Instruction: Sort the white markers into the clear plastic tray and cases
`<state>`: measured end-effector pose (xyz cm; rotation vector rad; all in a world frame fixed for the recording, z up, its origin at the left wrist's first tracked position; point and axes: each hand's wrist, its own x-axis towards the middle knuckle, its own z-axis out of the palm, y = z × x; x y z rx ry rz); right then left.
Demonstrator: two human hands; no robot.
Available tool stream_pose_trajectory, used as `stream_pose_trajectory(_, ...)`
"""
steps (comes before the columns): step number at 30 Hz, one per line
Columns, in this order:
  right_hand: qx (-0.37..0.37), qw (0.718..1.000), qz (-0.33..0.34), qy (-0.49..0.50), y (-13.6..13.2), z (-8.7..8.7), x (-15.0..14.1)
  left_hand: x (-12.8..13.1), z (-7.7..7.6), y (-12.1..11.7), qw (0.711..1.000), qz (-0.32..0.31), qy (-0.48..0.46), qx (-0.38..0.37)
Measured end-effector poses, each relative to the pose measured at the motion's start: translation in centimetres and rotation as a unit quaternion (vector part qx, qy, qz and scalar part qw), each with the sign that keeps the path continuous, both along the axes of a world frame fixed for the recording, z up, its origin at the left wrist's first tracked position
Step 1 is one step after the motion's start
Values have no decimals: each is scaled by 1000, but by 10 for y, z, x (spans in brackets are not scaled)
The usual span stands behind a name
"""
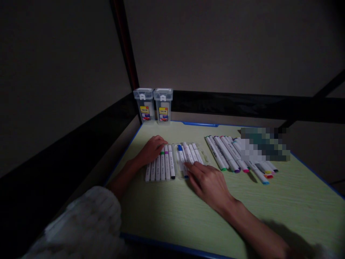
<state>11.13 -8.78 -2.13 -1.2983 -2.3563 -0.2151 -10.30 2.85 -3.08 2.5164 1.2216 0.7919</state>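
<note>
A clear plastic tray (205, 158) serves as the landmark here, and the white twin-tip markers lie in it. The blue-capped marker (180, 153) sits just right of the tray's middle, with the fingertips of the right hand (210, 180) at its lower part. Those fingers are bent and close together; whether they pinch the marker or only rest on it, I cannot tell. The left hand (155, 145) curls over the far end of the row of markers (159, 169) in the tray's left half; its fingertips are partly hidden, so its grip cannot be told either.

Each marker should be light and stiff, with a smooth plastic barrel that may slide or turn a little under the fingers. Mid-barrel looks the best place to take hold, since a pull on an end could loosen a cap. The tray looks thin and likely to flex if pressed.

The tray's left half is closely filled; its right half holds a few markers, with bare plastic at its right edge. Beyond the tray, to its left, stand two lidded clear boxes (149, 108), whose contents are too dim to make out. Right of the tray, loose markers (223, 153) with coloured ends lie on the tabletop (159, 212), near a pixelated patch.
</note>
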Motion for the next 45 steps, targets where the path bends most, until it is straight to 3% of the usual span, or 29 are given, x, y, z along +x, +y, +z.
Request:
stream_pose_trajectory(10,-9,999,43,5,0,3,-3,4,1,-5,998,12,66,-19)
stream_pose_trajectory(30,-58,996,-66,-21,5,2,-1,5,-1,-6,997,16,74,-16)
stream_pose_trajectory(45,-69,992,-100,-37,5,4,-1,6,1,-7,997,14,73,-18)
